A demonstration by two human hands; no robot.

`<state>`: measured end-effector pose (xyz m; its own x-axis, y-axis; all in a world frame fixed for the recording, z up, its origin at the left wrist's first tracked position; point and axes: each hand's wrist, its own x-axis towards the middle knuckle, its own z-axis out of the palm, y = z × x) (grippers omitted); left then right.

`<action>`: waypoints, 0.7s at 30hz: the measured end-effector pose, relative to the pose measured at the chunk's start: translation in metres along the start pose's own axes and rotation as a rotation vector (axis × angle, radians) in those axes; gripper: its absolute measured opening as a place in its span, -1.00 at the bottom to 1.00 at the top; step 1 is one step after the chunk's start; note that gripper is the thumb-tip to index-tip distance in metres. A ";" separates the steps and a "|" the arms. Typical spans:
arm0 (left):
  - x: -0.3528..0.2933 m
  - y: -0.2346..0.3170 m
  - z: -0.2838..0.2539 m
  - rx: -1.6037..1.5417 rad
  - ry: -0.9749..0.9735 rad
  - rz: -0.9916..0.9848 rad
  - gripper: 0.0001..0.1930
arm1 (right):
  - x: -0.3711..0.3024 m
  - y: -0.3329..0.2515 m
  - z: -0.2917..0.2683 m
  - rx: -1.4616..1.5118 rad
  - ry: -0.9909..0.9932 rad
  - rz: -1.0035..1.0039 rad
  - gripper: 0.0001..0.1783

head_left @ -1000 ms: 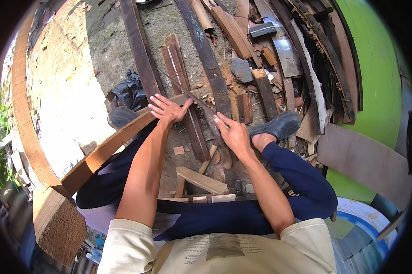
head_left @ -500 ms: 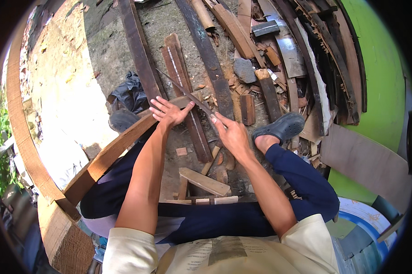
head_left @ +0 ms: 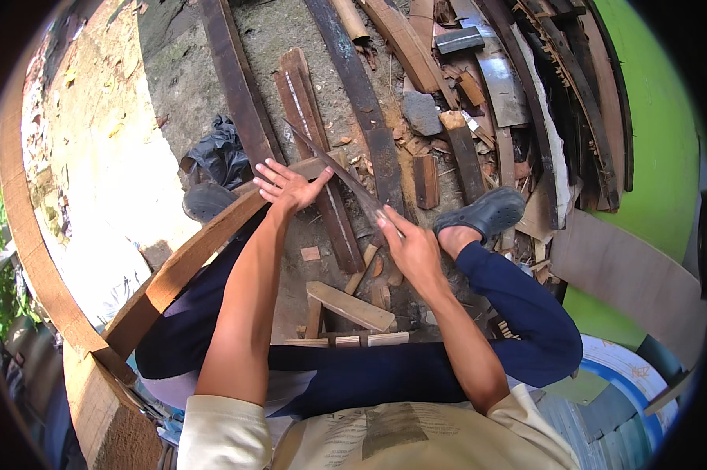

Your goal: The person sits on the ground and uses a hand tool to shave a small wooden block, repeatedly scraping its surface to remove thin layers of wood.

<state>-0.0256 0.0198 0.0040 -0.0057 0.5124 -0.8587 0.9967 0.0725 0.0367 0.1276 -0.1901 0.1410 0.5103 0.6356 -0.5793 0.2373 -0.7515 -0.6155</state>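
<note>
My right hand (head_left: pixel 413 249) is closed round the near end of a handsaw (head_left: pixel 352 184), whose dark, rusty blade tapers away to the far left. The blade crosses a squared wooden beam (head_left: pixel 216 227) close to its far end. My left hand (head_left: pixel 289 186) lies open on that beam, fingers spread and thumb pointing toward the blade. The beam slants over my left thigh down to the lower left. The saw's handle is mostly hidden in my grip, and I cannot make out its teeth.
Dark planks (head_left: pixel 373 129) lie lengthwise on the ground. A grey stone (head_left: pixel 422 113) sits among scraps. Short offcuts (head_left: pixel 352 307) lie between my legs. A black plastic bag (head_left: pixel 219 153) is beside my left shoe (head_left: pixel 207 202). Stacked boards lean near a green wall (head_left: pixel 655 141) at right.
My right hand has drawn back toward me and slightly right, bringing the saw with it. The blade's broad side shows more. My left hand has hardly moved.
</note>
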 end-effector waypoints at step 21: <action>-0.005 0.002 -0.005 0.014 0.001 -0.017 0.71 | -0.065 -0.001 -0.027 -0.050 0.096 -0.018 -0.59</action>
<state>-0.0237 0.0217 0.0114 -0.0230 0.5124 -0.8584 0.9975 0.0695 0.0148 0.1169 -0.2356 0.1935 0.5819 0.6309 -0.5131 0.2865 -0.7496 -0.5967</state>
